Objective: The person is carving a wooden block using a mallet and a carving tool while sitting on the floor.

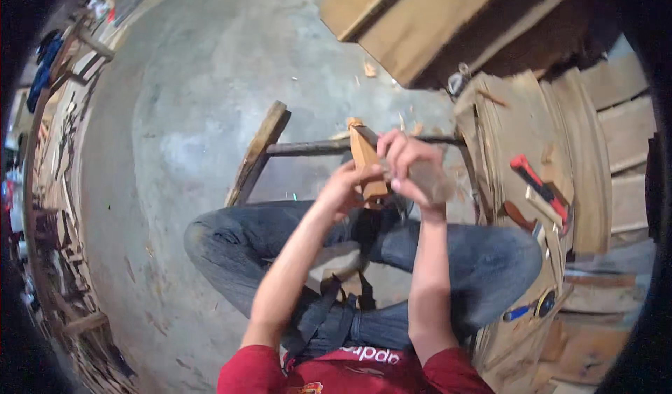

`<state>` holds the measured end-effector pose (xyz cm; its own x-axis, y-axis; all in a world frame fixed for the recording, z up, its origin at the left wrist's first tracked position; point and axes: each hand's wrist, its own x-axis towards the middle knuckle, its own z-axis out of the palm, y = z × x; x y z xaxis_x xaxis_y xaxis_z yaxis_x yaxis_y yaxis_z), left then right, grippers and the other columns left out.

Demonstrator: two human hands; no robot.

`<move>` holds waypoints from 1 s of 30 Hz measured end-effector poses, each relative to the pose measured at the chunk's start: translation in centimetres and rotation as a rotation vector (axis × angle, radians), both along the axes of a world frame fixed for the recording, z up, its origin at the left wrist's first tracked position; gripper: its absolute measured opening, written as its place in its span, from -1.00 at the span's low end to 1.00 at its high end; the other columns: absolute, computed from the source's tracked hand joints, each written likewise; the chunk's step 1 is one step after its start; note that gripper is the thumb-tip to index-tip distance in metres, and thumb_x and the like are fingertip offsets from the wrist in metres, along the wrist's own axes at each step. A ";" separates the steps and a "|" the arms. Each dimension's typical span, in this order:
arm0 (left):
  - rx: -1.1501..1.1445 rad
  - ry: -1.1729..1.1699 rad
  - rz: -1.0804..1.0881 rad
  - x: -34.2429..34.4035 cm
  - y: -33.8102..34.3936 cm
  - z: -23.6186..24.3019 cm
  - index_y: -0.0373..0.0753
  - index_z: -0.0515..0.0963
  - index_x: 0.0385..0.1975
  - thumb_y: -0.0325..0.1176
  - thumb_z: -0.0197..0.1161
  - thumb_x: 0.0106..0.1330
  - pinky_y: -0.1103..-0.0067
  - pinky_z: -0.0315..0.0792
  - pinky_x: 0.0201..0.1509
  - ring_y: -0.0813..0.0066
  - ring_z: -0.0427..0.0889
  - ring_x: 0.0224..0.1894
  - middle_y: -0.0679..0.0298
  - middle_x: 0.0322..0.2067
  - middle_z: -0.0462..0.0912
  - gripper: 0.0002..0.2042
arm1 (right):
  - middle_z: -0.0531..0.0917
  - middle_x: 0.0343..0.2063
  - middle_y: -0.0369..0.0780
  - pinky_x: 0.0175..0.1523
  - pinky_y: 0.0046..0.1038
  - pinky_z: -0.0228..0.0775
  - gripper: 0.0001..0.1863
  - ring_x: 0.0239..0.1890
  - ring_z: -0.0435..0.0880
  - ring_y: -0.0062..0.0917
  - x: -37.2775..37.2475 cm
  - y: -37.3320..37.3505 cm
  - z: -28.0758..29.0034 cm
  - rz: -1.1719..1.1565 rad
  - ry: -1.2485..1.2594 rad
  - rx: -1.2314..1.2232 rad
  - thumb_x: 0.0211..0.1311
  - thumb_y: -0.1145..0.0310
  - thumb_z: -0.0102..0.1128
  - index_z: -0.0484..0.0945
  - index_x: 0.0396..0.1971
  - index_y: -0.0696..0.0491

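Between my knees, a tapered piece of light orange-brown wood (362, 157) points away from me, its far end narrow and knobbed. My left hand (343, 186) is closed round its near part. My right hand (413, 164) is curled just right of the wood, its fingers bent toward it. Motion smears the right wrist side, and what those fingers hold cannot be made out. A dark, narrow strip (367, 135) lies along the wood's right side near the right fingertips; I cannot tell whether it is a tool or a shadow.
A rough wooden frame (257, 152) with a crossbar stands beyond my knees. At right, stacked boards (514, 128) carry a red-and-black hammer (539, 187), a wooden handle (518, 216) and a blue-handled tool (516, 313). Large planks (420, 16) lie far right. Chips dot the concrete floor (189, 93).
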<state>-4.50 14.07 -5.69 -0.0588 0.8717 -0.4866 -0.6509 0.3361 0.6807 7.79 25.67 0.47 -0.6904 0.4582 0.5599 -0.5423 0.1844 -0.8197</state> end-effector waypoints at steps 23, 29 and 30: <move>0.127 -0.044 0.211 3.3 -6.7 7.6 -0.36 0.41 -0.08 -0.51 0.37 0.11 0.58 0.51 -0.43 0.57 0.59 -0.47 0.29 -0.43 0.56 -0.61 | 0.29 -0.83 -0.50 -0.22 -0.48 0.06 -0.62 -0.50 0.19 -0.61 1.5 -2.0 8.8 -0.308 0.564 -0.113 0.05 -0.09 0.17 0.28 -0.68 -0.19; 0.130 0.038 -0.029 6.5 -8.3 10.1 -0.33 0.42 -0.01 -0.53 0.37 0.11 0.59 0.52 -0.40 0.57 0.61 -0.44 0.30 -0.36 0.56 -0.57 | 0.35 -0.74 -0.35 -0.37 -0.41 0.24 -0.78 -0.49 0.33 -0.48 2.4 -0.9 8.8 -0.422 0.328 0.241 -0.01 0.23 0.19 0.34 -0.61 -0.03; 0.125 0.043 0.076 6.3 -8.4 10.0 -0.34 0.42 -0.01 -0.53 0.36 0.11 0.60 0.51 -0.40 0.57 0.60 -0.45 0.30 -0.36 0.55 -0.58 | 0.38 -0.73 -0.33 -0.37 -0.42 0.27 -0.81 -0.46 0.38 -0.45 2.6 -1.1 8.7 -0.352 0.432 0.120 0.04 0.28 0.17 0.37 -0.61 -0.01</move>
<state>1.83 5.72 4.31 -0.1450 0.9178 -0.3697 -0.6405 0.1978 0.7420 10.36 24.59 9.15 -0.2046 0.5348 0.8198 -0.7124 0.4931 -0.4994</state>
